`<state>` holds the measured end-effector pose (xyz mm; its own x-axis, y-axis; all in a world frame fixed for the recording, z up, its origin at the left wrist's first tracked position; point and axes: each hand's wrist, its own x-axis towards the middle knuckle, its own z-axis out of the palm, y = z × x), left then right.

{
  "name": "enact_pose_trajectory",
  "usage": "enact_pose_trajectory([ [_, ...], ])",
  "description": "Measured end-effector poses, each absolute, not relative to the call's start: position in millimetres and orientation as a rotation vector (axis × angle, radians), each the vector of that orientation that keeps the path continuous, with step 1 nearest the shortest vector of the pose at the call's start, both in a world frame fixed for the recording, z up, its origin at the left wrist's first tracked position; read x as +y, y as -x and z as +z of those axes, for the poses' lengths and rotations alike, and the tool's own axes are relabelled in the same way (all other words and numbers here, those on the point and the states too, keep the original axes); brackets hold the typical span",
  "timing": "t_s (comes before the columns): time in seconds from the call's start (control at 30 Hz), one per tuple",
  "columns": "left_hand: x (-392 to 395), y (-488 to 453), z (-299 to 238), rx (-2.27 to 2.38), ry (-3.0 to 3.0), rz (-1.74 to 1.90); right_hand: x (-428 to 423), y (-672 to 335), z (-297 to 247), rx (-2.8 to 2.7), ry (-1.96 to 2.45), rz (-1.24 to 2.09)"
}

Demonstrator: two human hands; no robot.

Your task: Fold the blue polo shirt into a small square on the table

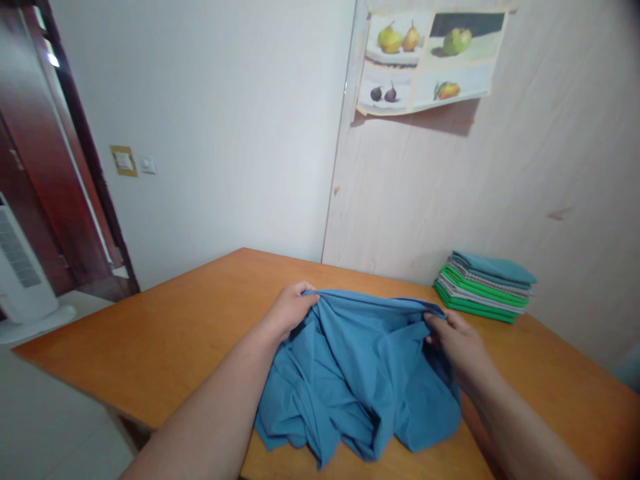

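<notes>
A crumpled blue cloth [360,373] hangs in loose folds between my two hands, its lower part gathered near the front edge of the table. My left hand [295,310] pinches the upper left corner area, thumb on top. At the upper right, my right hand [457,340] grips the cloth's edge between thumb and fingers. The top edge is drawn fairly straight from hand to hand. I cannot tell from the folds what kind of cloth piece it is.
The cloth is over an orange-brown wooden table [200,327]. At its back right stands a stack of folded cloths [485,287] in green, grey and blue. Walls rise behind, with a fruit picture sheet [435,60]. A white fan-like appliance [25,273] stands on the floor at left.
</notes>
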<state>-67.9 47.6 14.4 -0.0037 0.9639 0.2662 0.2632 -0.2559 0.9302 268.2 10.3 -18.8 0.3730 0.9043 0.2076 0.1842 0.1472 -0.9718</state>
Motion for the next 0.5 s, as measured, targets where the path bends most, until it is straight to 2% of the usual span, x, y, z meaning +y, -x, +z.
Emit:
enact_pose_trajectory([
  [0.1, 46, 71, 22, 1.14, -1.393, 1.398, 8, -273, -8, -0.871, 1.196, 0.814],
  [0.27, 39, 71, 30, 0.89, -1.15, 1.338, 9, -281, -6, -0.765, 1.057, 0.924],
  [0.5, 39, 75, 37, 0.63, -0.942, 1.324, 14, -284, -15, -0.779, 1.095, 0.977],
])
